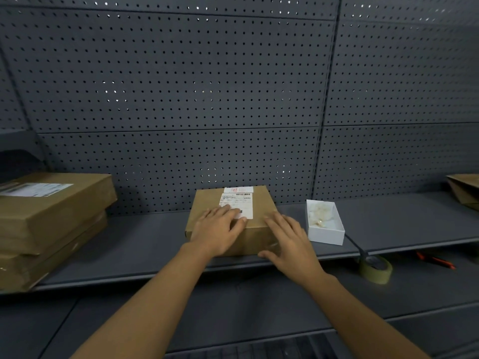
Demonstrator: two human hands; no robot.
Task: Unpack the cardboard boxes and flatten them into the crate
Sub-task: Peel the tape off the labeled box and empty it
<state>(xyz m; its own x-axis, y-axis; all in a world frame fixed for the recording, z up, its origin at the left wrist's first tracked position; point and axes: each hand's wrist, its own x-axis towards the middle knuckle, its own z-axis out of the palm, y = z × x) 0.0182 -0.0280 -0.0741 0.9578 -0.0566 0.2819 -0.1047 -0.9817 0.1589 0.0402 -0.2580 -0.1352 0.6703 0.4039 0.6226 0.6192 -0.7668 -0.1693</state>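
Two bare forearms reach up from the near edge toward the far wall; the left hand [220,230] lies flat, fingers straight and spread, on top of a closed cardboard box [259,206], partly over its white label [237,203]; the right hand [291,244], fingers straight and relaxed, rests on the box's near right corner; the box sits mid-shelf [145,244] before grey pegboard [181,86]; stacked boxes [49,218] lie far left; an open white box [326,233] stands just right; a tape roll [375,270] sits lower right.
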